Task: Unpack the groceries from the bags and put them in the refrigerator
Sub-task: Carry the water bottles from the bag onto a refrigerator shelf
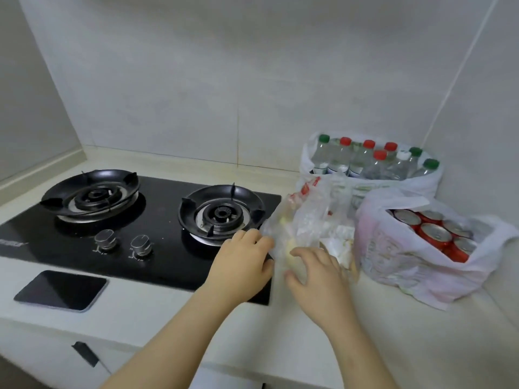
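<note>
Three plastic bags stand on the counter right of the stove. The back bag (314,161) holds several water bottles (365,161) with red, green and white caps. The front right bag (393,256) holds several red drink cans (434,234). Between them and the stove sits a clear crumpled bag (306,217) with pale, blurred contents. My left hand (241,265) grips this bag's left edge, fingers curled on the plastic. My right hand (317,270) reaches into its mouth, fingers spread and bent; I cannot tell whether it holds anything.
A black two-burner gas stove (157,220) with two knobs (123,242) fills the counter's left half. A dark phone (60,290) lies flat near the front edge. Tiled walls close the back and right. A cabinet handle (85,353) shows below the counter.
</note>
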